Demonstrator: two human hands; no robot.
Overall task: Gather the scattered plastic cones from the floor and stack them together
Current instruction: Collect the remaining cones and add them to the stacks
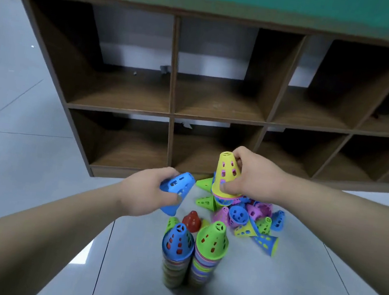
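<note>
Grey floor tiles (pixel 33 173) ran up to a brown shelf unit (pixel 171 108) of open cubbyholes that filled the top of your head view.

Your left hand (pixel 146 195) had its fingers and thumb curled round a blue cone (pixel 176 192), held off the floor. That cone lay tilted, its long axis running roughly from 1 o'clock down to 7 o'clock. Blur kept me from saying for sure which end was the open one.

Your right hand (pixel 252 178) gripped a yellow cone (pixel 227 172), fingers at the tip and thumb down at the rim. It stood upright, tip at 12 o'clock, with a few other rims nested beneath it.

The blue cone sat at 9 o'clock from the yellow one, just beside it and not touching. My judgement is that the next move turned on that gap and that tilt. The blue cone needed swinging upright, open end down, then carrying toward 3 o'clock over the yellow tip. Your left hand was the nearer one, since it already held the cone.

Loose cones (pixel 253 217) lay heaped on the floor at 5 o'clock from your right hand, with a red cone (pixel 192 220) apart at 7 o'clock. Nearer you, at 6 o'clock, a blue-topped stack (pixel 178 243) and a green-topped stack (pixel 212 241) stood side by side, so plenty looked gathered already.
</note>
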